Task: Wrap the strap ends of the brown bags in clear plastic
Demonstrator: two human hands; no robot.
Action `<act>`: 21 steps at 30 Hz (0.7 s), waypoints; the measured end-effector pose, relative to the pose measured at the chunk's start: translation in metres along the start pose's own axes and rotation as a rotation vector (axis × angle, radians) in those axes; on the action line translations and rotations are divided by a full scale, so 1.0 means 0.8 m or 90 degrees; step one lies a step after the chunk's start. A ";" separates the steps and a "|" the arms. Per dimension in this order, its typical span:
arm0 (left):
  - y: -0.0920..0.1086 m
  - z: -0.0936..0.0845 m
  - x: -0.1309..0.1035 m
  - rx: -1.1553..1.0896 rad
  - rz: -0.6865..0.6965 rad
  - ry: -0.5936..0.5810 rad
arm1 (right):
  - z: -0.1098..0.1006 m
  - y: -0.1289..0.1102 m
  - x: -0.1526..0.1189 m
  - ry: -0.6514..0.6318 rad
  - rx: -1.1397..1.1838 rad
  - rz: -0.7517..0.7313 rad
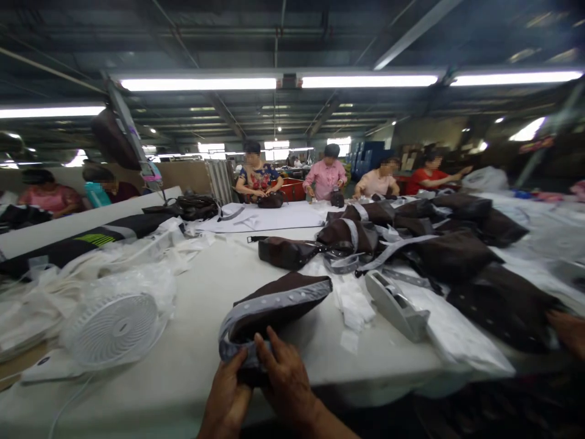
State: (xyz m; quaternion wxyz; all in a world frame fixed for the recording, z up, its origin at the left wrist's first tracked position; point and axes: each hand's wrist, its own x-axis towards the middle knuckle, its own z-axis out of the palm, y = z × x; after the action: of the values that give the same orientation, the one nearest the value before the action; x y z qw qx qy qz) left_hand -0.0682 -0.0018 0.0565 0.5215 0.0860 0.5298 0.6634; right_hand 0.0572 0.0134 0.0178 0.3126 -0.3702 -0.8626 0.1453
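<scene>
A dark brown bag (292,310) lies on the table directly in front of me, with a strap (274,300) in grey dotted wrapping looped around its near end. My left hand (228,390) is closed around the near end of the bag, its thumb on the wrapped strap. From the right, my right hand (287,372) grips the same end, with its fingers pressed on the strap beside the left thumb. Part of the bag's near end is hidden behind both hands.
A white fan (116,329) in clear plastic stands on the left. A grey tape dispenser (395,305) sits to the right, near a pile of brown bags (452,262). Another person's hand (567,332) is at the right edge. Several people work across the table (196,341).
</scene>
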 end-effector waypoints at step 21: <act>-0.061 -0.149 0.166 1.147 0.512 0.130 | -0.295 0.190 0.282 0.224 0.171 0.191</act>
State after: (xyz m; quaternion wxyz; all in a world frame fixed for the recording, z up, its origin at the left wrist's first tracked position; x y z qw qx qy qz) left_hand -0.1769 0.0242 -0.0913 -0.0507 0.5661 0.8100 0.1444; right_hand 0.1733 0.2862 0.2215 0.4787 -0.4688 -0.7035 0.2369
